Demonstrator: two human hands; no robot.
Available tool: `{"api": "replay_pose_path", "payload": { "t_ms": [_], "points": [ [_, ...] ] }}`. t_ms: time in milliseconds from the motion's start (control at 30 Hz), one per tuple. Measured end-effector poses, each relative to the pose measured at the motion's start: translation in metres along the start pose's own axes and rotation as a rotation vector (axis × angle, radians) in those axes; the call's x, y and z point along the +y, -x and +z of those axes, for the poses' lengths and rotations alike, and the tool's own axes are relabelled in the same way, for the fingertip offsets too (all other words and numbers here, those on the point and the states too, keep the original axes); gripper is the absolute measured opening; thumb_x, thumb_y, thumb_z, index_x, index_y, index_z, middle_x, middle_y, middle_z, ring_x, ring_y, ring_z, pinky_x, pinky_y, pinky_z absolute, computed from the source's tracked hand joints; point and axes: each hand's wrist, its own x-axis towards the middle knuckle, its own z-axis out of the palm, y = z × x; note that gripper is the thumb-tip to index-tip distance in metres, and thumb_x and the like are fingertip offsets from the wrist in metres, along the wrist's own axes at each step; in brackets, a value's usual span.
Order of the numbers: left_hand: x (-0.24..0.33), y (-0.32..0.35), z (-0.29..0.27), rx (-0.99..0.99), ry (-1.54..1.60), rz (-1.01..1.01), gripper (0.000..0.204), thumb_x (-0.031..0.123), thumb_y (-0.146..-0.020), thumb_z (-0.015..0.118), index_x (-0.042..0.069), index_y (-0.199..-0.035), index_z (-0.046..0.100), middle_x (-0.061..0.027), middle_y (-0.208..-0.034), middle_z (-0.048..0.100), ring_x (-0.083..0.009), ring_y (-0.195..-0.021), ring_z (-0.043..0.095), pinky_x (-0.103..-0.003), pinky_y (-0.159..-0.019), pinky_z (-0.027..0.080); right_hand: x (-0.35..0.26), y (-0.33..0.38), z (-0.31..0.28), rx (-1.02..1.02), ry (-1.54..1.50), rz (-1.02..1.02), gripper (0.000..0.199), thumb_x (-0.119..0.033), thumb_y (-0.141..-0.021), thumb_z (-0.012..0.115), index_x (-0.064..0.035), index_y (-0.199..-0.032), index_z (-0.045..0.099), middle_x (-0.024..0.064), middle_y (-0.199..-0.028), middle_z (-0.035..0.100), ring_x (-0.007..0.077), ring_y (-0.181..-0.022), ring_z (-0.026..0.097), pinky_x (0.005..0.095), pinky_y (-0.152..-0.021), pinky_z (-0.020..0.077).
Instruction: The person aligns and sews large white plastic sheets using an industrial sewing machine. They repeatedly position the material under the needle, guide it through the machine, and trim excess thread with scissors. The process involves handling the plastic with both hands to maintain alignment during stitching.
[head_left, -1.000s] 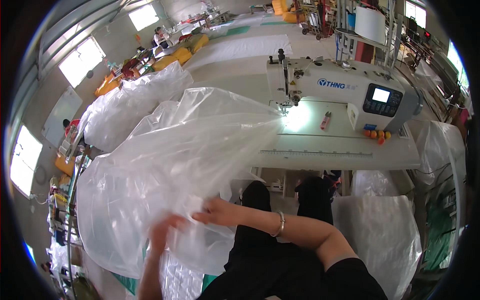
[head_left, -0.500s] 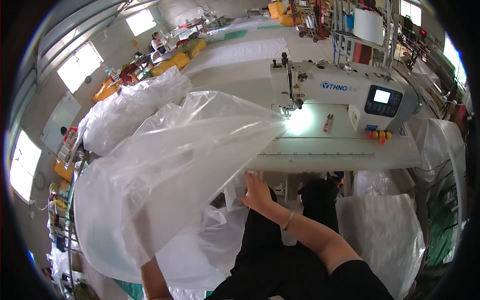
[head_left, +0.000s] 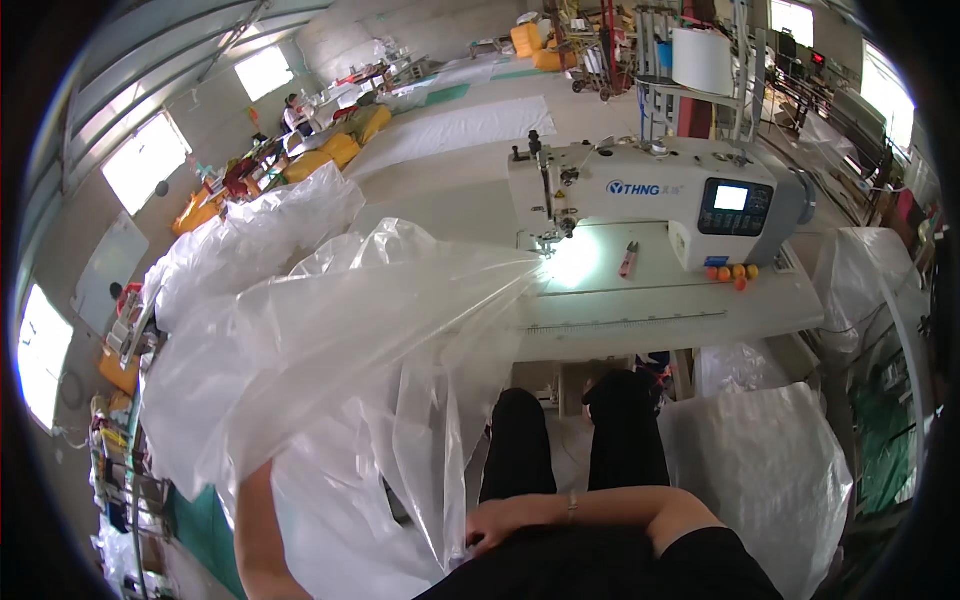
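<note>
A large sheet of clear plastic film (head_left: 330, 330) runs from the presser foot of a white sewing machine (head_left: 640, 190) down across the left side toward my lap. My left forearm (head_left: 258, 530) reaches up behind the film, which hides the hand and its fingers. Low in front of my body, my right hand (head_left: 497, 518) is closed with its fingers curled at the film's near edge. Bright light from the machine falls at its needle, where the film gathers to a point.
Thread snips (head_left: 629, 260) and several small orange and red balls (head_left: 738, 273) lie on the machine bed. More bunched film (head_left: 240, 240) is heaped at left; another plastic sheet (head_left: 760, 480) hangs at right. A thread cone (head_left: 702, 60) stands behind. Far left, a person (head_left: 296, 115) is by tables.
My right hand has drawn back from the table's front edge to my lap, pulling film along. The film has sagged and folded. The view has shifted slightly, and my left forearm sits farther left.
</note>
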Motion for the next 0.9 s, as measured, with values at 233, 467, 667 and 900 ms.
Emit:
{"api": "replay_pose_path", "payload": {
  "t_ms": [233, 467, 667, 900],
  "points": [
    [0.214, 0.057, -0.111, -0.089, 0.682, 0.697, 0.026, 0.017, -0.084, 0.067, 0.003, -0.106, 0.066, -0.012, -0.108, 0.066, -0.0307, -0.098, 0.063, -0.035, -0.088, 0.049, -0.027, 0.054, -0.085, 0.685, -1.061, 0.197, 0.048, -0.04, -0.092, 0.058, -0.0013, -0.12, 0.058, 0.006, -0.097, 0.064, 0.011, -0.086, 0.06, 0.0255, -0.072, 0.0492],
    [0.268, 0.022, -0.12, 0.584, 0.257, 0.616, 0.049, 0.019, -0.079, 0.072, 0.003, -0.122, 0.056, -0.0126, -0.139, 0.044, -0.0328, -0.133, 0.035, -0.051, -0.102, 0.037, -0.057, 0.064, -0.048, 0.73, -0.595, 0.332, 0.043, -0.035, -0.1, 0.044, 0.001, -0.096, 0.066, 0.0087, -0.077, 0.067, 0.0151, -0.065, 0.062, 0.0284, -0.063, 0.0489],
    [0.285, -0.009, -0.057, 0.494, 0.223, 0.469, 0.05, 0.016, -0.077, 0.071, 0.003, -0.122, 0.055, -0.0114, -0.139, 0.042, -0.0316, -0.137, 0.027, -0.059, -0.107, 0.024, 0.0, 0.157, -0.004, 0.681, -0.243, 0.844, 0.045, -0.044, -0.097, 0.047, -0.0054, -0.09, 0.069, 0.0077, -0.072, 0.068, 0.0223, -0.07, 0.067, 0.033, -0.066, 0.0502],
    [0.276, 0.017, -0.058, 0.403, 0.348, 0.687, 0.01, 0.007, -0.073, 0.062, 0.005, -0.083, 0.061, -0.0111, -0.094, 0.059, -0.031, -0.095, 0.057, -0.047, -0.082, 0.048, 0.002, 0.175, -0.049, 0.942, 0.081, 0.808, 0.043, -0.043, -0.086, 0.066, -0.0012, -0.096, 0.067, 0.0132, -0.079, 0.068, 0.0233, -0.076, 0.068, 0.0332, -0.071, 0.052]
  ]
}}
